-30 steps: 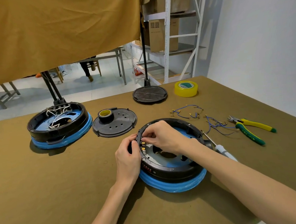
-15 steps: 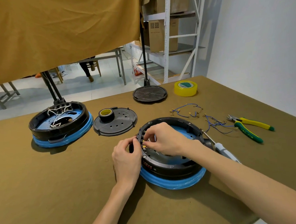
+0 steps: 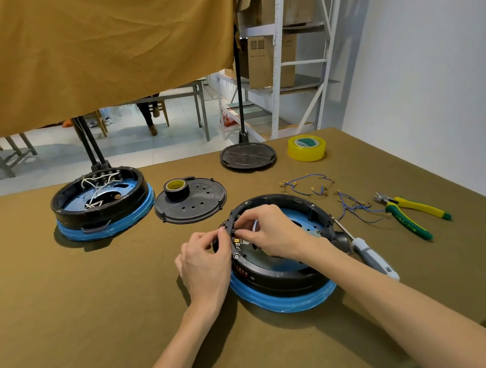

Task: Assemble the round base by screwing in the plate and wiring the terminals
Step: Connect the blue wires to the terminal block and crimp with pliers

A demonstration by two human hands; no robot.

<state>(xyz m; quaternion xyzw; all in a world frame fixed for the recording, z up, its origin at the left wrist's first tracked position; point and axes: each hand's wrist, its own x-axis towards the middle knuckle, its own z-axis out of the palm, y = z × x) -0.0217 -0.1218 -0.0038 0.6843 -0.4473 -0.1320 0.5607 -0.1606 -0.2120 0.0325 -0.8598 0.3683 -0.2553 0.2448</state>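
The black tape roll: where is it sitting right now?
In the head view the black tape roll stands left of centre on the perforated black round plate, between the wired base at far left and the base under the hands.

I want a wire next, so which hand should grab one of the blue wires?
Probably the right hand: the blue wires lie on its side of the base, while the left hand steadies the rim opposite.

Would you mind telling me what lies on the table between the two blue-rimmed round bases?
In the head view, a black perforated plate lies flat between the far base and the near base, with a black tape roll on it.
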